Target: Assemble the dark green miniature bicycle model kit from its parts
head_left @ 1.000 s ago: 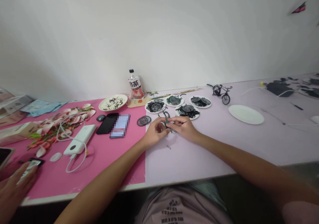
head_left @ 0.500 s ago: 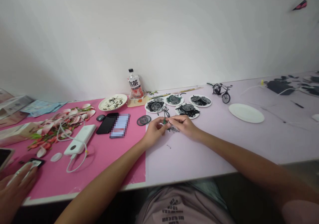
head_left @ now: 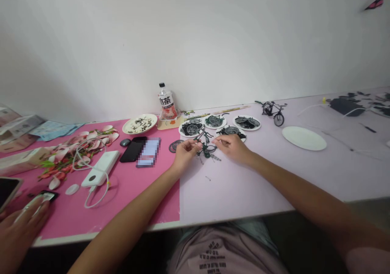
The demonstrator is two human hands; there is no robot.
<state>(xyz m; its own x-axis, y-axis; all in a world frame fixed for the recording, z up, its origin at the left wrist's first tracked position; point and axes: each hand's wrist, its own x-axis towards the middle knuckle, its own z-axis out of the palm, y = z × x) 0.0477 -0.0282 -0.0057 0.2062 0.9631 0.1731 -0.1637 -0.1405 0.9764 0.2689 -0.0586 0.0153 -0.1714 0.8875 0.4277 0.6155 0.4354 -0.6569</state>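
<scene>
A small dark green toy bicycle frame [head_left: 207, 148] stands between my hands, low over the pale tabletop. My left hand [head_left: 186, 151] pinches it at its left side with thumb and fingertips. On the other side, my right hand [head_left: 233, 147] has its thumb and forefinger pressed together close to the frame; whatever they hold is too small to make out. Loose grey parts [head_left: 215, 157] lie just below the frame. Nearer to me is a tiny thin piece [head_left: 207, 178]. Loose spoked wheels [head_left: 176, 146] rest left of my left hand.
Behind my hands are white plates of bicycle parts [head_left: 214, 121]. A toy bicycle [head_left: 273, 112] and a white oval plate [head_left: 304, 138] are to the right. Leftward are phones [head_left: 133, 149], a power bank [head_left: 100, 168], petals [head_left: 88, 142], a bottle [head_left: 167, 103] and another person's hand [head_left: 29, 221].
My hands have moved apart, with the right fingertips drawn off to the right. More of the green frame between them now shows. The whole view has shifted slightly.
</scene>
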